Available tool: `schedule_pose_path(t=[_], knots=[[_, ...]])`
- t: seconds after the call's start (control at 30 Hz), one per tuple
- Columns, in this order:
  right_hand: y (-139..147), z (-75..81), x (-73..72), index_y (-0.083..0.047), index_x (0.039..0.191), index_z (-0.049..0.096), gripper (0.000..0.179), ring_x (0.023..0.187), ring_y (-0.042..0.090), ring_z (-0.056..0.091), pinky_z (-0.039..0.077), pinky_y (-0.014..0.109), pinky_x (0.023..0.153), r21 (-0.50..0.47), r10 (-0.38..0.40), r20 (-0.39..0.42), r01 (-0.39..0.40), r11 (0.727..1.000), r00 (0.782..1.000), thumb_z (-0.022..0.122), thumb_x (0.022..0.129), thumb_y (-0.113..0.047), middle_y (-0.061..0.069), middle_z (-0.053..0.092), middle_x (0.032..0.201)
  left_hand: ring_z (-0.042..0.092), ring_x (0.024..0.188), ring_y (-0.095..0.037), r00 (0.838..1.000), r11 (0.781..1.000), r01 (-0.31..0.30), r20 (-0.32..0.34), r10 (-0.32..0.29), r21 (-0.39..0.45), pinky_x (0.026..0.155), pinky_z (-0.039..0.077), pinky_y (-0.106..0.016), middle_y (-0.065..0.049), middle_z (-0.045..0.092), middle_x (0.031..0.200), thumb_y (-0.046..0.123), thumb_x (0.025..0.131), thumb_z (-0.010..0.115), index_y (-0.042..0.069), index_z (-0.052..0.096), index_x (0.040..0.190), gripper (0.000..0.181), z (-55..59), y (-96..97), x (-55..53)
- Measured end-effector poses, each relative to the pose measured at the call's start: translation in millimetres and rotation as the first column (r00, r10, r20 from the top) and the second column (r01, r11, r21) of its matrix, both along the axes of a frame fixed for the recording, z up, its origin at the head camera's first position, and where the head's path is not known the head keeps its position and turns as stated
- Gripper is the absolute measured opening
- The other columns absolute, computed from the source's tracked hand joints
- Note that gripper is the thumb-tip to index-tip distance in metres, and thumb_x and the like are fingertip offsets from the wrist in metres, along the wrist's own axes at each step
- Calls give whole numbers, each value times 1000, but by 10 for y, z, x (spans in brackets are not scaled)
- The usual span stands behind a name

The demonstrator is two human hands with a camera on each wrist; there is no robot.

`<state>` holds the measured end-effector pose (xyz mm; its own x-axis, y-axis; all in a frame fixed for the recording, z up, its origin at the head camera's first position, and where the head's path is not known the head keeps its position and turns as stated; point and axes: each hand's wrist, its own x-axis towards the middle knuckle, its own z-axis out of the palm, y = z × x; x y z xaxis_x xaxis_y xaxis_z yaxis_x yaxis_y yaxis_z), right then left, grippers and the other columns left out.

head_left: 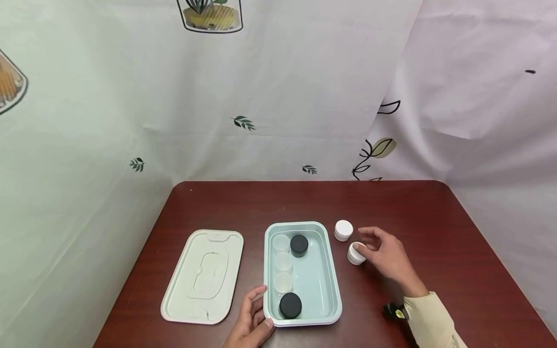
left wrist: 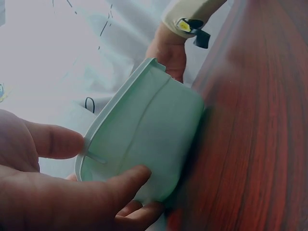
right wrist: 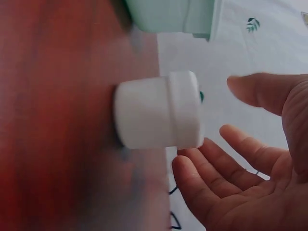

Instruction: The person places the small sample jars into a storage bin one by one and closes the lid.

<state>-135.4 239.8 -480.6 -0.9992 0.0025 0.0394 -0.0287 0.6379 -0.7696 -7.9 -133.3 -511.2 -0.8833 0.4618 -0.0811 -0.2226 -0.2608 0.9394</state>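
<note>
A pale green plastic container (head_left: pixel 322 285) stands on the table; my left hand (head_left: pixel 251 321) holds its near left corner, thumb at the rim. In the left wrist view, fingers of that hand (left wrist: pixel 57 192) lie against the container's side wall (left wrist: pixel 144 130). Inside it are three jars with translucent white tops (head_left: pixel 284 262) in a column and two black-lidded jars (head_left: pixel 299 245) (head_left: pixel 290 305). My right hand (head_left: pixel 389 256) hovers around a small white lidded jar (head_left: pixel 356 256), with thumb and fingers spread. In the right wrist view, this jar (right wrist: pixel 154 110) stands upright between them, not gripped.
Another white jar (head_left: pixel 344 230) stands just behind the one by my right hand. A flat white lid (head_left: pixel 204 275) lies left of the container. The dark red-brown table (head_left: pixel 417 208) ends at a printed cloth backdrop (head_left: pixel 283 87).
</note>
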Motion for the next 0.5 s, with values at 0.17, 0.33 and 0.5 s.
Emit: schedule_pose_path(t=[0.17,0.33,0.5], knots=[[9,-84,74,-8,136,68,55,113,33,74,59,29,85,14,-14,38,13,1000,999,85,91,-35,16,72,132,53,132,-5,1000,1000,-4,18,4,9,106,48,-23,-51,0,157,8,105,53,-1,-5,157,78,15,10,13],[-15,-162,134,-8,135,68,54,106,24,73,55,23,80,-15,-27,42,28,1000,999,86,89,-29,13,75,124,50,137,-22,998,999,-35,60,37,-26,105,49,-24,-47,6,160,7,105,53,2,-1,160,77,44,26,18],[-41,-247,193,-5,133,68,52,98,10,71,55,19,80,-82,-35,39,38,996,999,87,88,-21,12,76,115,46,141,-28,994,998,-56,91,59,-41,105,50,-26,-44,9,162,7,105,53,4,1,161,77,64,41,27]])
